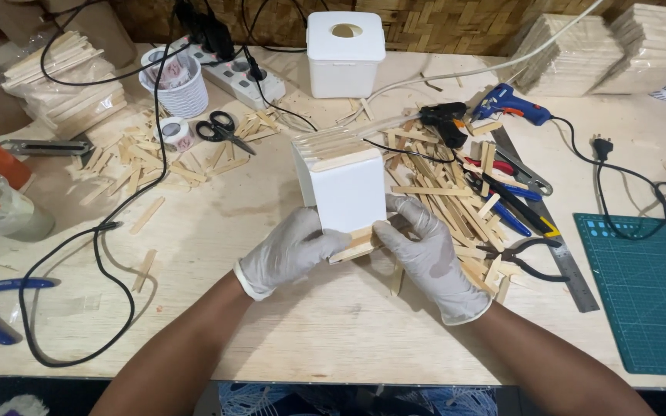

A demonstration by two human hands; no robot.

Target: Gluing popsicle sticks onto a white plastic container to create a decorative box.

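The pale plywood tabletop [333, 331] lies bare along its near edge. At its middle stands a white rectangular plastic box [346, 189], partly clad with flat wooden sticks. The gloved left hand [290, 253] and gloved right hand [425, 250] each close their grip on a short wooden stick [356, 245] pressed against the box's lower edge. A heap of loose wooden sticks [449, 192] crowds the right side.

The box [342, 185] stands mid-table [310, 331]; scissors [223, 129] lie behind-left, loose sticks [449, 192] right (cutting mat [641, 293] beyond).
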